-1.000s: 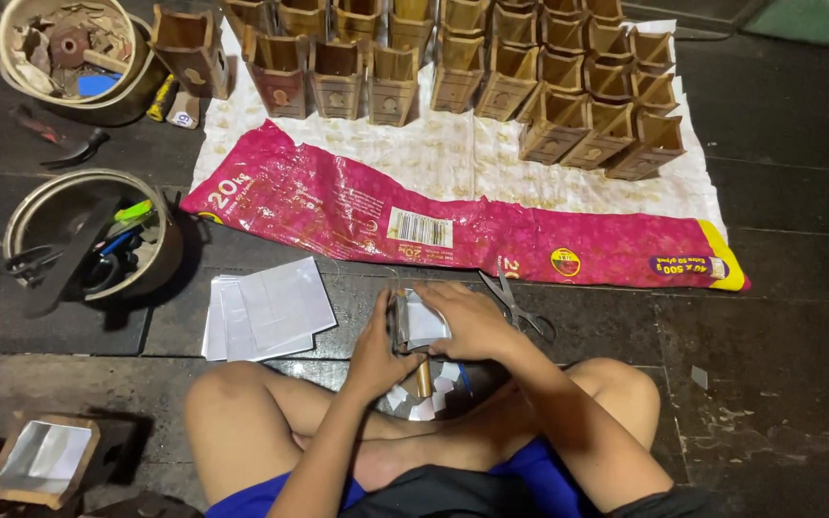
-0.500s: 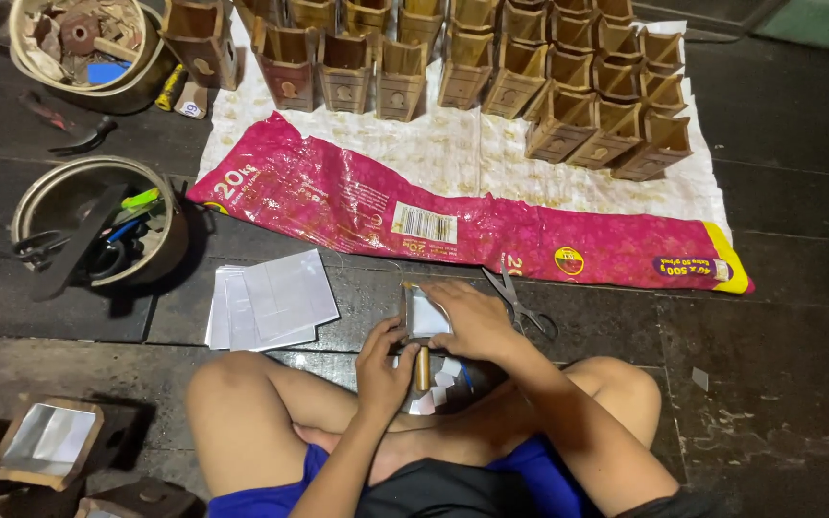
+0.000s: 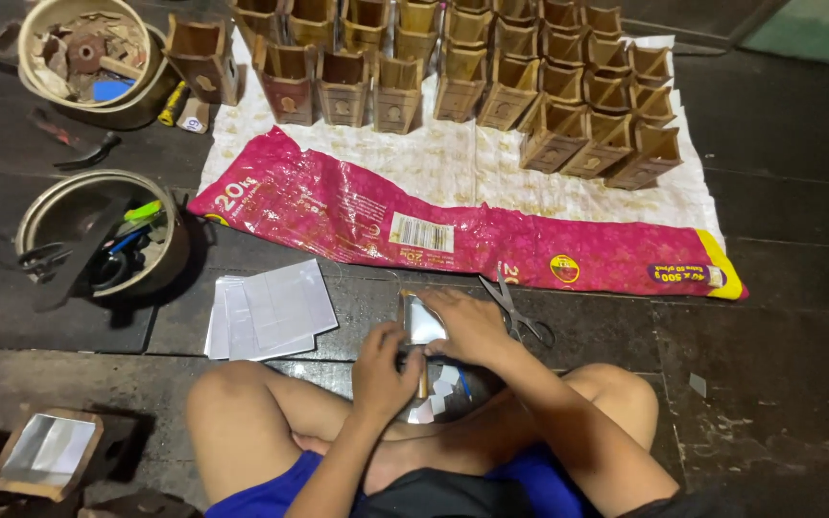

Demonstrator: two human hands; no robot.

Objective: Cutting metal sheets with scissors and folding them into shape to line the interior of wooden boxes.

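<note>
I sit cross-legged on a dark wooden floor. My left hand [image 3: 384, 369] and my right hand [image 3: 469, 324] together hold a small wooden box with a shiny silver sheet [image 3: 421, 321] pressed on its face. The right hand lies over the sheet's right edge; the left grips the box's lower end. Scraps of silver sheet [image 3: 443, 393] lie below the box, between my legs. A pair of scissors [image 3: 512, 307] rests on the floor just right of my right hand.
A stack of silver sheets [image 3: 271, 309] lies to the left. A pink and white sack [image 3: 453, 206] spread ahead carries several rows of small wooden boxes [image 3: 539, 86]. Two metal bowls of tools [image 3: 98, 240] [image 3: 88, 58] stand at left. Finished boxes [image 3: 45, 451] lie bottom left.
My hands and the box have shifted slightly lower and toward me; the left hand has slid down to the box's lower end. The view has tilted a little.
</note>
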